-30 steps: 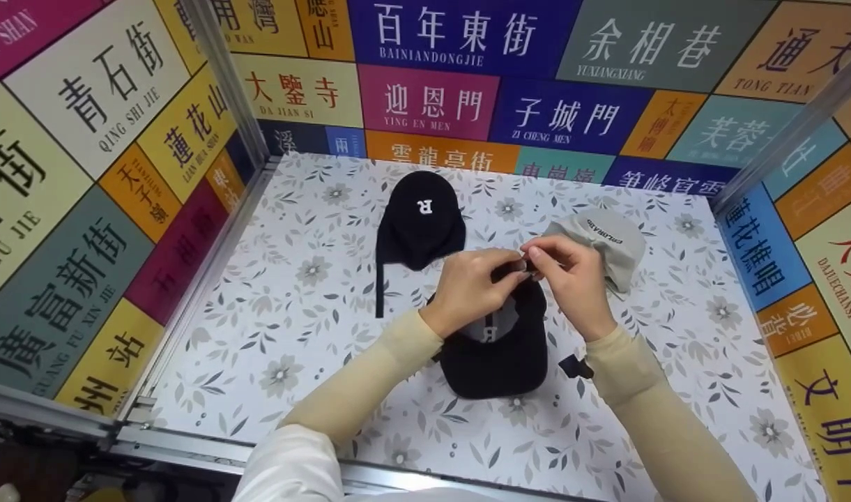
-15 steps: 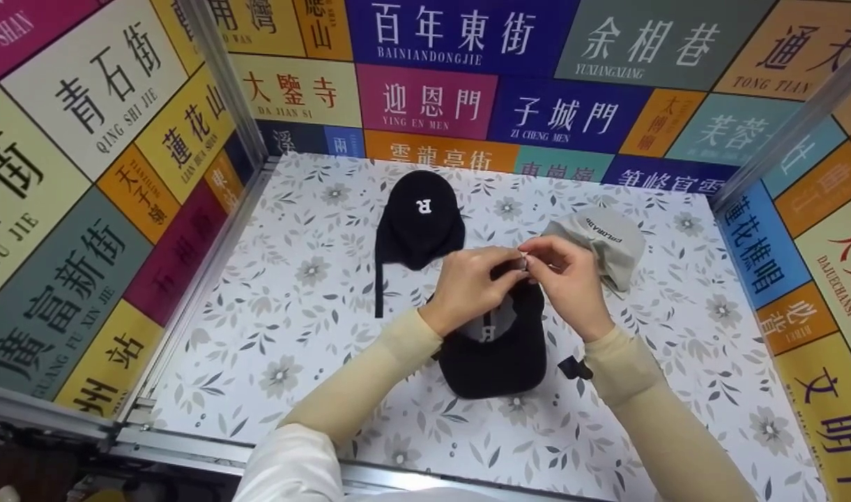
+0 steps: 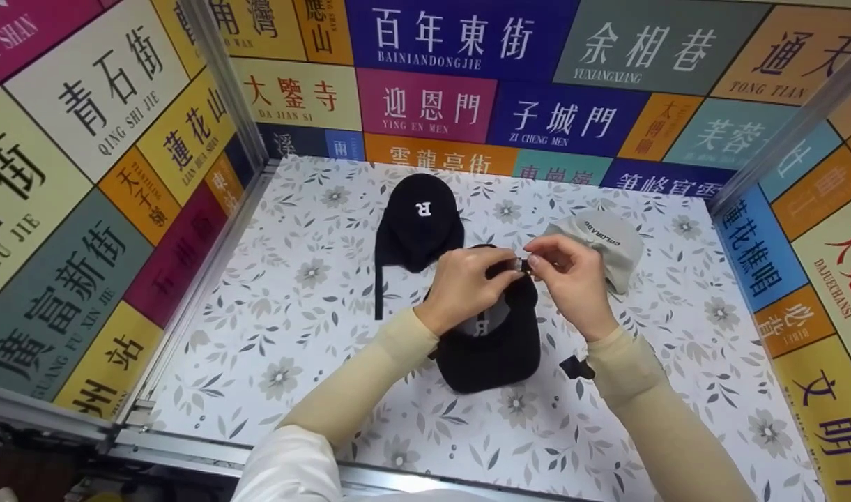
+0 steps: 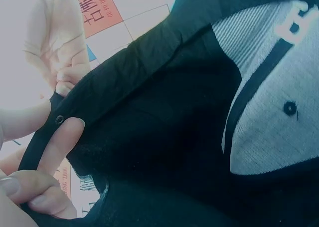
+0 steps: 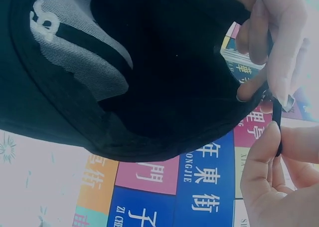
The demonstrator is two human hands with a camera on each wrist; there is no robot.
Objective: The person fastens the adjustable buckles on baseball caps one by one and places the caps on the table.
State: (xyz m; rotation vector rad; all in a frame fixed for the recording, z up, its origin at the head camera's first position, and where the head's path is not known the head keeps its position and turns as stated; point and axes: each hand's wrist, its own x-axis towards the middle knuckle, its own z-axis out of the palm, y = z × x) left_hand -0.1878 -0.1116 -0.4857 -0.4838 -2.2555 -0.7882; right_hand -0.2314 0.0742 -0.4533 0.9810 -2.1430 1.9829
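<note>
A black baseball cap [image 3: 491,366] is tipped so its inside faces me, its brim toward the near edge. Grey lining [image 4: 271,117] and stitching for the letter R show inside. My left hand [image 3: 467,282] pinches the back strap [image 4: 37,142] beside a small metal buckle [image 5: 287,103]. On the other side, my right hand [image 3: 575,282] pinches the strap's free end [image 5: 277,124] between thumb and index finger. A small metal eyelet [image 4: 60,119] shows on the cap's rear edge. My left hand hides part of the strap in the head view.
Behind my left hand lies another black cap [image 3: 422,223] with a white R, its long strap [image 3: 378,293] trailing down. A light grey cap [image 3: 610,244] reading COLORADO sits behind my right hand. Sign-printed panels [image 3: 425,35] surround the floral table [image 3: 279,376].
The cap has shifted slightly left and its brim has tilted. My fingers have drawn a little apart, so the black strap end now shows between my hands.
</note>
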